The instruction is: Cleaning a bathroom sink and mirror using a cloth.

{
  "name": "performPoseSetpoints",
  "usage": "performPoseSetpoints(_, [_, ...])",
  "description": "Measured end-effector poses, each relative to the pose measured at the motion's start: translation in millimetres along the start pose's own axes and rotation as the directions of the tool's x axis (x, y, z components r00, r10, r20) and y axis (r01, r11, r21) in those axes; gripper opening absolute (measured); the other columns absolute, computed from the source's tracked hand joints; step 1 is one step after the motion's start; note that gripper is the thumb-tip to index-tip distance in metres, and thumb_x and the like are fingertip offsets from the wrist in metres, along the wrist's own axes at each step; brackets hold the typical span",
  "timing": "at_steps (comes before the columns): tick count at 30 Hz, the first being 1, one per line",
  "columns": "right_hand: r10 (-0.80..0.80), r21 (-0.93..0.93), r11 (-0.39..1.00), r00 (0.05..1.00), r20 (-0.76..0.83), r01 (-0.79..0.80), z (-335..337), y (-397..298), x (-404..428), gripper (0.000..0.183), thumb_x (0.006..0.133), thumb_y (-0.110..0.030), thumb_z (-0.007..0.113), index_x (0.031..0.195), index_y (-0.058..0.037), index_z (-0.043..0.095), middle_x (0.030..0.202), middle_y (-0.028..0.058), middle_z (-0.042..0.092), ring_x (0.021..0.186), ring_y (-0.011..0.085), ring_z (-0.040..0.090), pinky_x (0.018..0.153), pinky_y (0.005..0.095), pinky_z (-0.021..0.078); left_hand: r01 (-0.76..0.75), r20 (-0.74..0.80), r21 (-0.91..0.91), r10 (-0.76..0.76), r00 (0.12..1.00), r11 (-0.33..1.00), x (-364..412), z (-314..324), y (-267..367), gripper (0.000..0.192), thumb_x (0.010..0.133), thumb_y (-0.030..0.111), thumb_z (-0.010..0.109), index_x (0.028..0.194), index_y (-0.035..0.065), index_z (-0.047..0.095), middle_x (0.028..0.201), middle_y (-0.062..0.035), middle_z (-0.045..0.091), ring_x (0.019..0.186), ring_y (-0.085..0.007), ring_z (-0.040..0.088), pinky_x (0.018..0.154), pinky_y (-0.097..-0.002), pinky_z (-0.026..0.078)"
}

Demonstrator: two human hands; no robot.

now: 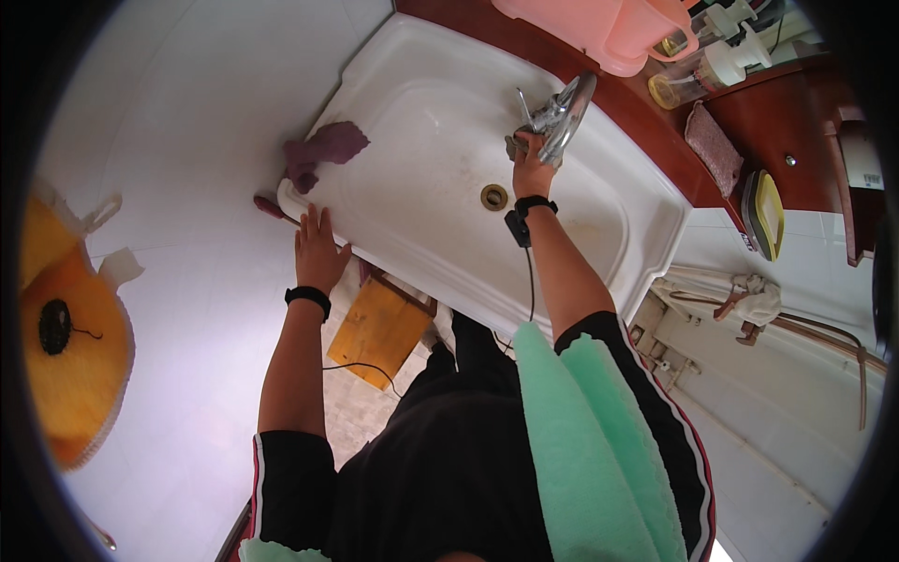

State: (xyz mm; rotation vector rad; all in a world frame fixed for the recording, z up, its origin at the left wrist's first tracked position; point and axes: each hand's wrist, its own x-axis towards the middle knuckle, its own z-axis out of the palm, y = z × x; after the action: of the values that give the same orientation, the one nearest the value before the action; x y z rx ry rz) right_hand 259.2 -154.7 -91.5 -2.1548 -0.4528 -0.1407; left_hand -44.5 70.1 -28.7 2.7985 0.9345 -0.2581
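A white ceramic washbasin (414, 204) lies before me, with a brass-coloured drain (494, 198) in its bottom. My right hand (532, 172) presses a greyish cloth (513, 149) against the base of the chrome faucet (572, 116); the fingers partly hide both. Flat on the basin's front rim near the left corner rests my left hand (319, 249), fingers spread and nothing in it. Close by, a purple cloth (326, 151) is draped over the left rim. A dark red handle (267, 206) sticks out beside that corner.
Behind the basin runs a red-brown ledge (467, 24) with a pink plastic container (562, 21) and pump bottles (716, 70). A pink sponge pad (711, 147) and soap dishes (765, 214) sit at the right. Below are a wooden stool (379, 330) and wall pipes (808, 319). A green towel (590, 449) hangs over me.
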Motion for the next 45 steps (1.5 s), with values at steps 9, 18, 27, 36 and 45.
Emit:
performPoseSetpoints(9, [-0.279,-0.390,0.848,0.928,0.246,0.358,8,7,-14,0.058,0.082,0.011,0.043,0.138,-0.0030,0.034,0.140,0.0180,0.034,0.131,0.0337,0.033,0.106,0.0381,0.0340,-0.031,-0.008,-0.018,0.031,0.999,0.999,2,-2,4,0.076,0.076,0.021,0.067,0.139,-0.0004,0.029,0.148,-0.0221,0.019,0.134,-0.0417,0.025,0.109,-0.0485,0.027])
performPoseSetpoints(18, [-0.198,-0.353,0.902,0.965,0.171,0.248,40,-10,6,0.056,0.086,0.001,0.046,0.138,0.0069,0.026,0.139,0.0269,0.032,0.129,0.0407,0.032,0.108,0.0427,0.0296,-0.018,0.011,0.008,0.018,1.000,1.000,5,-1,8,0.076,0.077,0.022,0.067,0.140,0.0012,0.030,0.149,-0.0211,0.019,0.136,-0.0379,0.023,0.110,-0.0465,0.025])
performPoseSetpoints(27, [-0.032,-0.605,0.795,0.999,0.008,0.030,81,-43,40,0.053,0.086,-0.011,0.049,0.133,0.0081,0.034,0.136,0.0230,0.038,0.124,0.0359,0.039,0.105,0.0451,0.0287,0.010,0.054,0.037,-0.012,0.998,0.999,5,-5,8,0.077,0.076,0.022,0.067,0.139,0.0010,0.030,0.149,-0.0212,0.020,0.136,-0.0374,0.024,0.110,-0.0474,0.025])
performPoseSetpoints(36, [0.128,-0.653,0.750,0.992,-0.013,-0.105,96,-41,76,0.045,0.087,-0.016,0.051,0.129,-0.0033,0.040,0.125,0.0217,0.042,0.112,0.0412,0.047,0.092,0.0509,0.0403,-0.017,0.030,-0.005,0.017,0.999,1.000,5,-6,9,0.077,0.075,0.021,0.067,0.139,0.0000,0.029,0.148,-0.0222,0.020,0.134,-0.0416,0.025,0.109,-0.0487,0.026])
performPoseSetpoints(45, [-0.246,-0.605,0.711,0.933,0.265,0.359,61,-28,74,0.040,0.087,-0.011,0.052,0.127,-0.0059,0.046,0.114,0.0142,0.049,0.105,0.0312,0.054,0.079,0.0409,0.0532,-0.009,0.018,-0.017,0.009,1.000,1.000,6,-6,11,0.078,0.074,0.022,0.069,0.139,0.0006,0.030,0.148,-0.0215,0.021,0.135,-0.0394,0.025,0.110,-0.0472,0.026])
